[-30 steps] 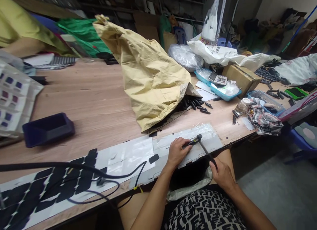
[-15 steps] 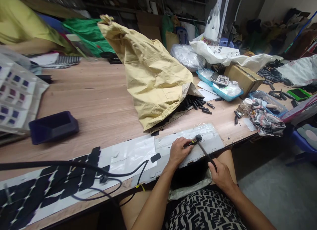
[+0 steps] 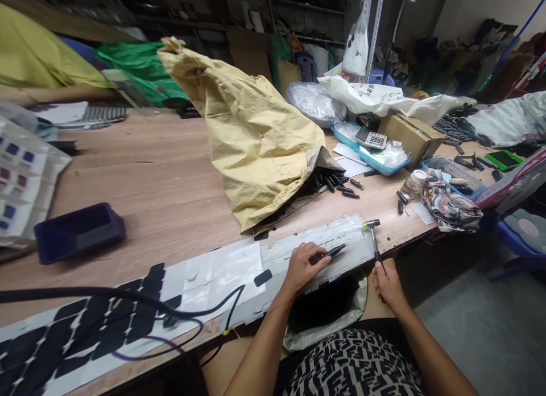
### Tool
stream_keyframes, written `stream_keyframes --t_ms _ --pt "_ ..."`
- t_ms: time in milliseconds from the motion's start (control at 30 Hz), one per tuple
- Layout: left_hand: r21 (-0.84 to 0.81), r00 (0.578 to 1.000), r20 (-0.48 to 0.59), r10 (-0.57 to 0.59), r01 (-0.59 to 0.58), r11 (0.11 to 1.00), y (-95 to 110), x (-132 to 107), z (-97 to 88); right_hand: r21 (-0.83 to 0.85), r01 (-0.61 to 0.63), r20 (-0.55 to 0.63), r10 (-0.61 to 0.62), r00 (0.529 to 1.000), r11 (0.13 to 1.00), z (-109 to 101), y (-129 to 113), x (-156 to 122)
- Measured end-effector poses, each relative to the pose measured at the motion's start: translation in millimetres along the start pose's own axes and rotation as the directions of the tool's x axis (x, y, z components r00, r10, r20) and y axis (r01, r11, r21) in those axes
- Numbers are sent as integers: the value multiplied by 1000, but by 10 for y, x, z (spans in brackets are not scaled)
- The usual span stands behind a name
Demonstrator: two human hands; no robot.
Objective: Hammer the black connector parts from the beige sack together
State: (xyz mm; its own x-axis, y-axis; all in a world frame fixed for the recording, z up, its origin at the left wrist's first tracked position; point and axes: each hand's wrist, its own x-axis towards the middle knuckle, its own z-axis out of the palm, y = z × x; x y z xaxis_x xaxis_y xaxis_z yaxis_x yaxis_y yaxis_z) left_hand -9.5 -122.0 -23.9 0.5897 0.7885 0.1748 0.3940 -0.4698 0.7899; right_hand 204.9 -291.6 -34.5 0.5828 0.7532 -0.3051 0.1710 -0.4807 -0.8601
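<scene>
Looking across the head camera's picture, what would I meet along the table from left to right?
Dark blue rectangular tray, small black rounded patch, left hand, slim black cylindrical piece it holds, black-gripped hammer in the right hand, clear jar with white lid, bright-green-rimmed rectangular item.

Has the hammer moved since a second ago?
Yes. Against the board, the hammer has swung right: its head was at the tip of the black piece and is now by the board's right end.
</scene>
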Motion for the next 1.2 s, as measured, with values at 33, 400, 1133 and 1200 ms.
stream_keyframes --t_ms 33,400,1133,1200 --pt "-28 999 34 26 -25 999 29 -44 -28 39 -25 17 24 1000 999 5 5 7" --pt "162 980 60 189 -196 967 135 -503 20 167 -151 123 132 984 974 -75 -112 28" --pt "492 995 -64 76 -35 870 11 2084 652 17 -292 -332 281 901 956 -1000 1102 72" --pt "500 997 -60 42 -6 866 9 2059 603 -64 -336 -452 273 849 940 -1147 1362 130"
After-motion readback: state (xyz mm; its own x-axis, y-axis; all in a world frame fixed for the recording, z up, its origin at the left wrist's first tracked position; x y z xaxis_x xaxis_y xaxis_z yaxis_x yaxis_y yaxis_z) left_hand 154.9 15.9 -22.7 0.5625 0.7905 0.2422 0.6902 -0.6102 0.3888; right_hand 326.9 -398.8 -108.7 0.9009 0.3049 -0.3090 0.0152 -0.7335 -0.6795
